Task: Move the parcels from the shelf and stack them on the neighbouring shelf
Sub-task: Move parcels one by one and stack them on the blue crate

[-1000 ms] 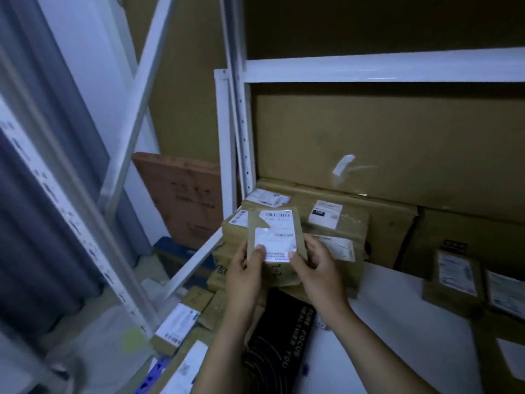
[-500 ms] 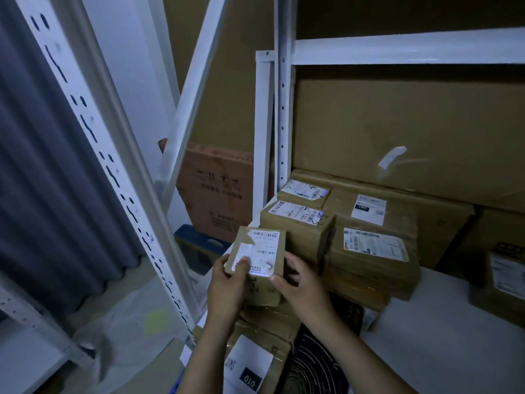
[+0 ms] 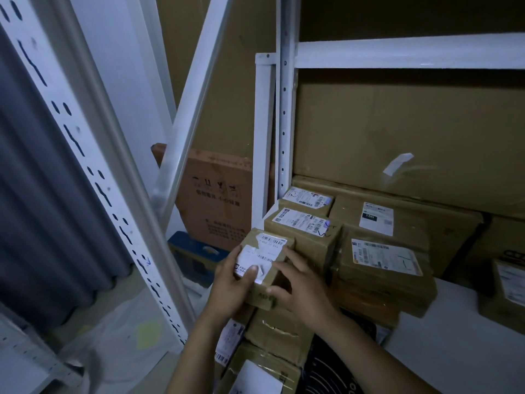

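My left hand grips the small parcel from its 9 o'clock side, thumb flat on the white label. My right hand holds the 3 o'clock side, fingers over the top edge and thumb on the near face.

A second ago I held this parcel up and tilted toward me, in front of the pile. Since then I have brought it down and to the left. It now lies nearly flat at the front-left corner of the stack, its far edge against the labelled parcel at 12 o'clock. I judge this placement nearly done and a release due. Whether it rests fully on the box beneath I cannot tell, because my hands hide its underside.

At 9 o'clock the stack ends and the drop is open, with a blue box and an orange-brown carton down there. A nudge that way could tip the parcel off.

The shelf upright stands at 12 o'clock, the diagonal brace at 11, and the perforated post near my left forearm at 8. Pulling straight back toward 6 looks the free way out. At 3 to 4 o'clock the white shelf board shows bare room, and above the pile there is space up to the crossbeam.
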